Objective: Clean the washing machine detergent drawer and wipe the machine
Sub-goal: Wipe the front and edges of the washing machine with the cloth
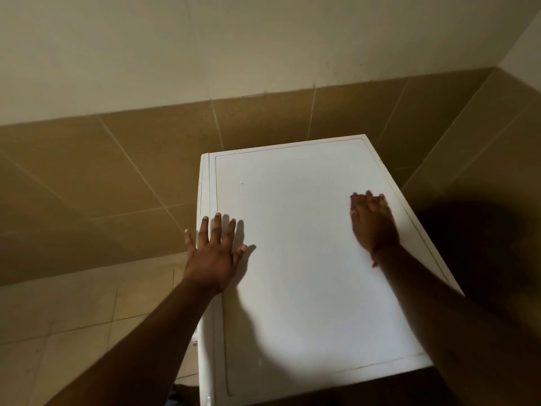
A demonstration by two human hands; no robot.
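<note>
I look down on the white flat top of the washing machine [298,230], which stands in a tiled corner. My left hand [213,253] lies flat on the top near its left edge, fingers spread and straight. My right hand [373,224] rests on the right side of the top, fingers straight and together; it is blurred. Neither hand holds a cloth or anything else. The detergent drawer and the machine's front are out of sight.
Brown wall tiles [146,159] run behind and to the left of the machine, with a pale wall above. Light floor tiles [73,312] lie at the lower left. A dark shadow covers the wall at the right of the machine.
</note>
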